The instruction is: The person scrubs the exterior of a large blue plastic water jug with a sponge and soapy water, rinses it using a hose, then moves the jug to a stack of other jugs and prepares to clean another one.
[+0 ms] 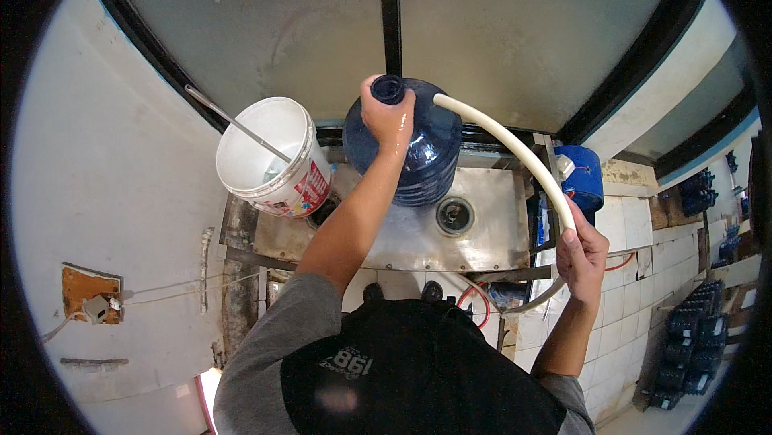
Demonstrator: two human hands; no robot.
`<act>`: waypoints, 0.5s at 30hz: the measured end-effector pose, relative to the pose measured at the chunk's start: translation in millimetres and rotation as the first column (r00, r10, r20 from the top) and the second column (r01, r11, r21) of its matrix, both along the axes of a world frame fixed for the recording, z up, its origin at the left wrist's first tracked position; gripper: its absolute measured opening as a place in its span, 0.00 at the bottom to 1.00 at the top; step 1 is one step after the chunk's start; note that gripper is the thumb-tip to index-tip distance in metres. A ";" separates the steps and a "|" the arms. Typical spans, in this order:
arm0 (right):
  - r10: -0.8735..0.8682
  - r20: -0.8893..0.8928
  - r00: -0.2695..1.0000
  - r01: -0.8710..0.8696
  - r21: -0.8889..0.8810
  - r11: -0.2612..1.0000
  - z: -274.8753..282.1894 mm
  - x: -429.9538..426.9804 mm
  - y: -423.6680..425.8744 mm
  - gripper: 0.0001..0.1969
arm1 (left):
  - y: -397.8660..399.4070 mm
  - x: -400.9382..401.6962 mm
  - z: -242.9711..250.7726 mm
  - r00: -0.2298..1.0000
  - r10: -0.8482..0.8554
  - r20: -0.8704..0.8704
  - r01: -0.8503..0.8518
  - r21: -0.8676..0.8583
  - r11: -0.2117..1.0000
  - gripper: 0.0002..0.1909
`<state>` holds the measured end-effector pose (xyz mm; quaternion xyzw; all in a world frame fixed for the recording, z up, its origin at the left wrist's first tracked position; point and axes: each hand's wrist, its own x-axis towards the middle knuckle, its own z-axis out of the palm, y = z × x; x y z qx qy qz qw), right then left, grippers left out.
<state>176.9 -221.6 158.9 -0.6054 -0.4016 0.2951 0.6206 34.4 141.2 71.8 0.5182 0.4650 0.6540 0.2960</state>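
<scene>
My left hand [386, 115] is wet and grips the neck of a large blue water jug [431, 145]. The jug stands on a metal counter [386, 242], its open mouth facing up and slightly away from me. In my right hand [582, 254] is a cream-coloured hose [518, 148], held some way back from its end. The hose arches up and left, and its free end appears over the jug's right shoulder; whether it touches cannot be told. No water is visible leaving it. To the left stands a white plastic bucket [268, 151] with a long metal rod [238, 124] leaning inside.
A round opening [455, 216] sits in the counter before the jug. Framed glass panels [531, 25] rise behind. A blue container [580, 175] is right of the counter. Several dark blue jugs [687, 344] lie stacked far right. An electrical box [99, 308] hangs on the left wall.
</scene>
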 end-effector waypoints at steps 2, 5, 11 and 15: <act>0.032 -0.006 0.999 -0.032 -0.001 0.999 -5.6 3.8 -0.8 0.26 | 2.0 -7.5 5.8 0.997 0.001 0.071 -0.001 -0.006 1.000 0.22; 0.061 -0.009 0.998 -0.061 0.001 0.998 -13.1 0.2 -2.0 0.26 | -7.0 -32.8 4.5 0.920 -0.081 0.385 0.092 -0.010 0.996 0.26; 0.196 -0.139 0.971 -0.213 -0.116 0.970 -32.1 -19.3 14.9 0.23 | -39.1 -132.6 -85.4 0.808 -0.298 0.508 0.299 0.083 0.951 0.21; 0.182 -0.063 0.981 -0.191 -0.205 0.960 -49.6 -20.2 11.2 0.22 | -65.6 -223.8 -88.2 0.882 -0.413 0.226 0.469 -0.354 0.809 0.26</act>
